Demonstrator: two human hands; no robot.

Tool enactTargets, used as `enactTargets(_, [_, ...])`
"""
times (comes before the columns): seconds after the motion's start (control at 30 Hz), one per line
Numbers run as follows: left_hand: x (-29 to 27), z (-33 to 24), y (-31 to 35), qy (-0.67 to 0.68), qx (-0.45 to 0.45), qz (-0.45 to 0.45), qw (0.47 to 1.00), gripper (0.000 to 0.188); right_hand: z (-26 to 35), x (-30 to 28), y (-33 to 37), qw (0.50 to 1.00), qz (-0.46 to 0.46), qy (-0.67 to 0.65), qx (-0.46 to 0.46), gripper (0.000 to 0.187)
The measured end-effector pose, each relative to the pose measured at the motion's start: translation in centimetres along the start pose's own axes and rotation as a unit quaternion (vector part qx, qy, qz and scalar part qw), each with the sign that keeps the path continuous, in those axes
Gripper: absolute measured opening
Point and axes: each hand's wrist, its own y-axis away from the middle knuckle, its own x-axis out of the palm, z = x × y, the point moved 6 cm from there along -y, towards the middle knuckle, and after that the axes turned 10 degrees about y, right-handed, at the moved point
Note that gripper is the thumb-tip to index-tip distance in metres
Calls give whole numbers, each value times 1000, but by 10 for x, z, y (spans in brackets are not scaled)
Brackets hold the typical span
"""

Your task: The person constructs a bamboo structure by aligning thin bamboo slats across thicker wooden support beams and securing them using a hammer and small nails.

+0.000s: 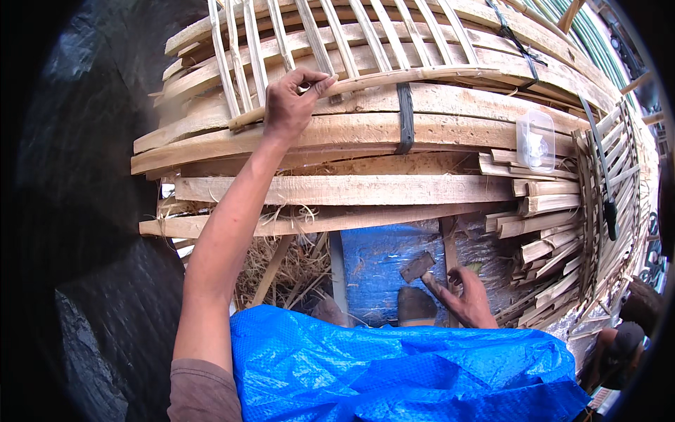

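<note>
My left hand (290, 104) reaches far forward. Its fingers are closed on the thin bamboo rail (415, 74) of a slatted frame, close to a slat (316, 41) whose lower end pokes past the rail. Several pale bamboo slats run away from the rail, side by side with gaps between them. Low and to the right, my right hand (472, 301) grips a hammer (420, 266) by its wooden handle, the dark metal head pointing left above blue sheeting. The frame lies across stacked wooden planks (337, 132).
A dark strap (405, 118) wraps the planks. A clear plastic tub (536, 141) sits at the right, above piled bamboo strips (552, 204). Shavings (285, 271) heap below the planks. A blue tarp (394, 366) covers my lap. Another person (622, 348) is at the lower right.
</note>
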Motion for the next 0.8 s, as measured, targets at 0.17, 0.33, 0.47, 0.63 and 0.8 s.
enactTargets(0.17, [2,-2,0,-13,0,-4,1000,16,-4,33,38,982,-19,181,-44,61])
enactTargets(0.33, [-1,-1,0,-8,14,-15,1000,16,-5,43,37,975,-16,219,-19,57])
enactTargets(0.47, [-1,0,0,-20,-48,-8,999,15,-4,40,38,976,-36,212,-37,56])
enactTargets(0.63, [0,-5,0,-22,-52,3,998,16,-12,40,39,983,11,180,20,56])
enactTargets(0.8, [-1,-8,1,-42,19,1,999,15,-9,30,33,990,15,138,26,50])
